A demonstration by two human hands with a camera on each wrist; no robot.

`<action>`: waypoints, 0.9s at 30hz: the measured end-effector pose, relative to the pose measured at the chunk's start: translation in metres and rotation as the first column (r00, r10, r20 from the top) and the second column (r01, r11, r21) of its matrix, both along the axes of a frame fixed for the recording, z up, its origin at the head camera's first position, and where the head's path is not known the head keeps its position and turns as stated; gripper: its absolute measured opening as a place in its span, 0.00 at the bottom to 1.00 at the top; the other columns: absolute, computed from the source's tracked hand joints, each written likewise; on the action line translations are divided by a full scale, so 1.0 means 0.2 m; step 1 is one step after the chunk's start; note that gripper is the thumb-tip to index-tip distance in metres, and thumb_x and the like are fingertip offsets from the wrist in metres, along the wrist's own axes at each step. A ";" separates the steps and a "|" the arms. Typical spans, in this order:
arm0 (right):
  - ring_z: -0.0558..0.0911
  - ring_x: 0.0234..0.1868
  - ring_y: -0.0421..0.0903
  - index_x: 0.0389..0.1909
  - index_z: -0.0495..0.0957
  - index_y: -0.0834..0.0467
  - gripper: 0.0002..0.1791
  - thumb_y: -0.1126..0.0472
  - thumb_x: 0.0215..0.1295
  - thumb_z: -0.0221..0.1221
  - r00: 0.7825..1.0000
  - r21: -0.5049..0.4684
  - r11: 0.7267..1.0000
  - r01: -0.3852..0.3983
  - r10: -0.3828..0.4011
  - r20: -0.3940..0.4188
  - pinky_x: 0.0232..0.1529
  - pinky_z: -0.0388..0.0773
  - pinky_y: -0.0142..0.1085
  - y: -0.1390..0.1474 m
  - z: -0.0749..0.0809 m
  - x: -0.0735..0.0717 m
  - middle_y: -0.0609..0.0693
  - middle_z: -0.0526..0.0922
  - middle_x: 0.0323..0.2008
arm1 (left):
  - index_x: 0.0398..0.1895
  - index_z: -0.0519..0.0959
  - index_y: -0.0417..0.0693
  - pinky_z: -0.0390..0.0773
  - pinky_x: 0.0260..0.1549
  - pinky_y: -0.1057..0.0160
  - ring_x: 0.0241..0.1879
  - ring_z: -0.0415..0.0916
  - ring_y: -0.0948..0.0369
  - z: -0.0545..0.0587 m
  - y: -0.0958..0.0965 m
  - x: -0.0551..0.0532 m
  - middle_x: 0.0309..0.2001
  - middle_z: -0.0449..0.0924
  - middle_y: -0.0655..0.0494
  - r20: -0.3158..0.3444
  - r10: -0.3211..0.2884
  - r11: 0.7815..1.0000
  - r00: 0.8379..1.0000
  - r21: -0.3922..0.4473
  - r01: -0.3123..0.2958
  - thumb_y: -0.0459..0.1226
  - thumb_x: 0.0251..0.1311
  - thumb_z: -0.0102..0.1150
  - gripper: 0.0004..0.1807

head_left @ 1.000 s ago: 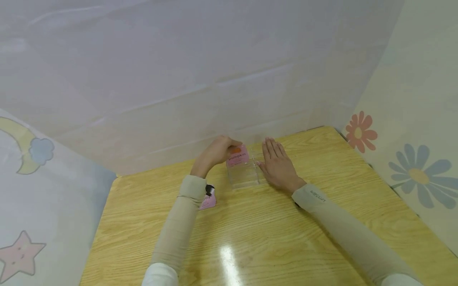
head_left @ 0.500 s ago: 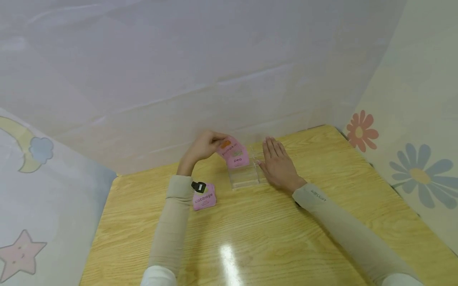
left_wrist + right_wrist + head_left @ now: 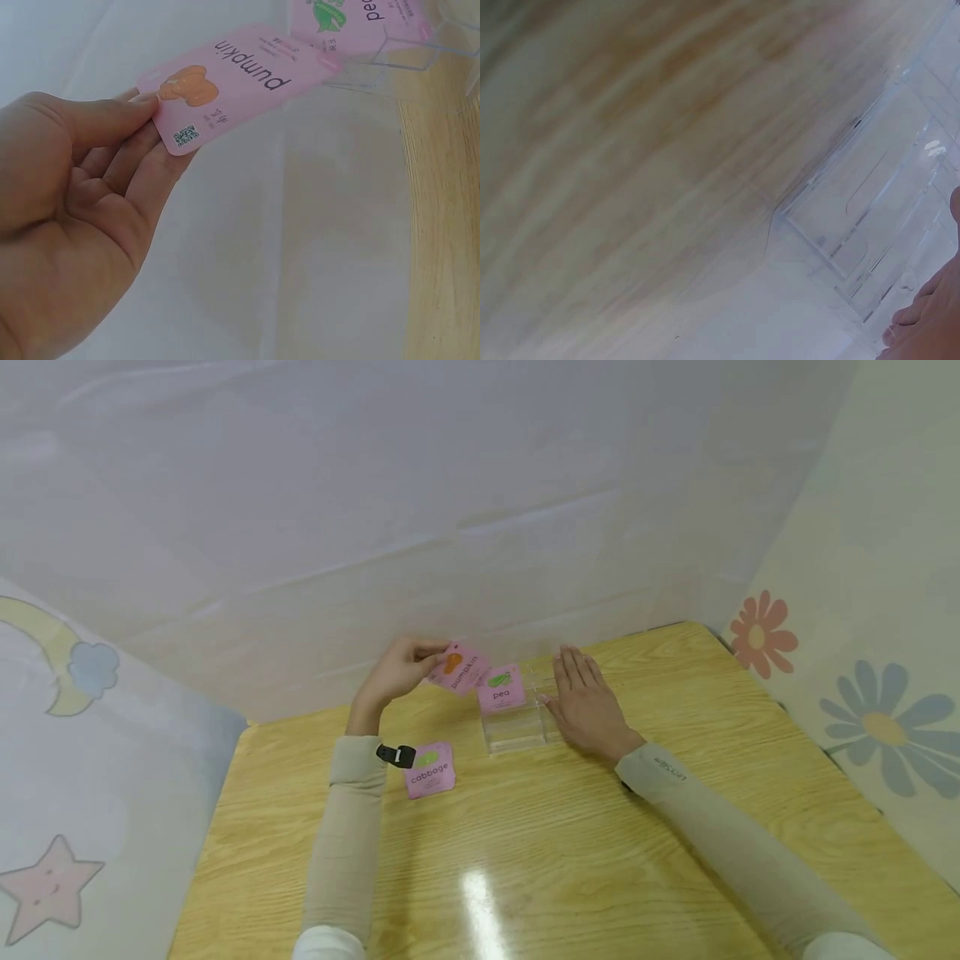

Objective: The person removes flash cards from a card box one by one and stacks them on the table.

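Note:
My left hand pinches a pink pumpkin card by one corner, between thumb and fingers. Tilted in the air, this card is left of a clear plastic divided box. A pink pea card with a green pod picture stands in the box's back left part. On the box's right side lies my right hand, fingers straight and together, thumb against the divider. The right wrist view catches only the edge of that hand, along with the box's clear walls. A pink cabbage card lies on the table below my left wrist.
The wooden table ends at a pale sheet hanging behind the box. Printed side panels rise at left and right. A small black device is strapped to my left wrist, partly over the cabbage card in the head view.
My left hand has moved left with the pumpkin card, away from the box, uncovering the pea card behind it. More of the cabbage card shows. The right hand has stayed in place.

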State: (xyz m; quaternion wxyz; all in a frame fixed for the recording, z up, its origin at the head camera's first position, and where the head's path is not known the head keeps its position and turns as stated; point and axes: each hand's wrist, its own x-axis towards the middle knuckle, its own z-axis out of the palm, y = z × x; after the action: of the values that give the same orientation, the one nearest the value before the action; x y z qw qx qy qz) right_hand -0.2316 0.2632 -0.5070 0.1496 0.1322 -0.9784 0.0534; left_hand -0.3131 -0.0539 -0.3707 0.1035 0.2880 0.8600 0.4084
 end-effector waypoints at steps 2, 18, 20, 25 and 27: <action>0.43 0.80 0.60 0.76 0.44 0.68 0.41 0.43 0.77 0.39 1.000 0.002 1.000 0.000 0.000 -0.008 0.80 0.41 0.53 0.00 0.00 -0.01 0.65 0.42 0.78 | 0.61 0.78 0.51 0.79 0.59 0.55 0.60 0.77 0.57 0.00 -0.02 0.01 0.63 0.78 0.52 0.033 0.015 1.000 0.999 0.014 -0.015 0.37 0.72 0.51 0.17; 0.44 0.80 0.61 0.77 0.41 0.68 0.41 0.44 0.77 0.41 1.000 -0.031 1.000 -0.003 0.003 0.007 0.80 0.40 0.54 0.00 0.00 0.00 0.66 0.43 0.78 | 0.61 0.78 0.44 0.85 0.49 0.58 0.49 0.85 0.54 -0.11 -0.18 0.03 0.55 0.83 0.45 0.308 -0.010 0.998 0.951 0.066 -0.011 0.31 0.69 0.50 0.19; 0.44 0.80 0.61 0.77 0.41 0.68 0.41 0.44 0.77 0.40 1.000 -0.031 1.000 -0.001 0.001 0.010 0.80 0.40 0.54 0.00 0.00 0.00 0.65 0.41 0.79 | 0.61 0.78 0.44 0.85 0.48 0.59 0.49 0.85 0.53 -0.13 -0.20 0.04 0.54 0.84 0.44 0.315 -0.018 0.998 0.949 0.056 0.000 0.32 0.70 0.51 0.18; 0.43 0.80 0.61 0.77 0.42 0.68 0.41 0.43 0.78 0.38 1.000 -0.023 1.000 0.006 -0.005 0.016 0.80 0.40 0.54 0.00 -0.01 0.00 0.64 0.39 0.79 | 0.60 0.78 0.41 0.86 0.46 0.57 0.50 0.83 0.43 -0.17 -0.25 0.05 0.52 0.83 0.37 0.340 -0.034 0.998 0.940 0.053 0.017 0.32 0.69 0.52 0.18; 0.42 0.80 0.61 0.77 0.41 0.68 0.41 0.43 0.78 0.38 1.000 -0.019 1.000 0.008 -0.007 0.022 0.80 0.40 0.54 0.00 -0.01 0.00 0.64 0.39 0.79 | 0.60 0.78 0.40 0.86 0.47 0.57 0.50 0.83 0.43 -0.19 -0.27 0.05 0.52 0.83 0.37 0.363 -0.031 0.999 0.931 0.040 0.017 0.33 0.70 0.52 0.18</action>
State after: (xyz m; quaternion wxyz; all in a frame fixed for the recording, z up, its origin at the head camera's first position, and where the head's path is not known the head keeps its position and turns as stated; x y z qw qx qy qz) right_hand -0.2320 0.2631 -0.5085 0.1404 0.1265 -0.9799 0.0636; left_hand -0.3025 -0.1079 -0.4095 0.2604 0.2199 0.8150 0.4687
